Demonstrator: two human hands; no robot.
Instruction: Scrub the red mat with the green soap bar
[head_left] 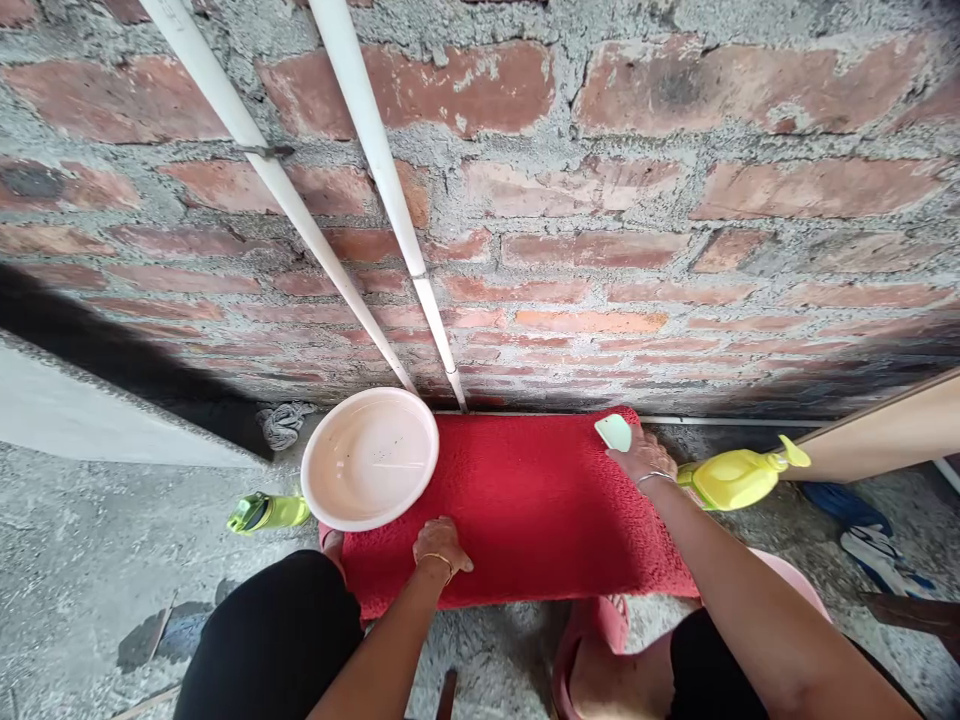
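Observation:
A red plush mat [517,500] lies spread over a low, flat support in front of me. My left hand [441,545] rests on its near edge, thumb out to the side; the fingertips are hard to see. At the far right corner, my right hand [643,458] is closed around a pale green scrubbing brush [615,432] with a smooth flat back, held at the mat's surface. Its underside is hidden. A pale pink basin [371,460] with some clear water in it stands over the mat's left end.
Right of the mat is a yellow spray bottle [735,478]. A green bottle [270,512] lies left of the basin, near a grey-white rag [283,425]. White pipes [375,140] run down the brick wall [600,190]. Another pink rim [795,578] shows behind my right forearm.

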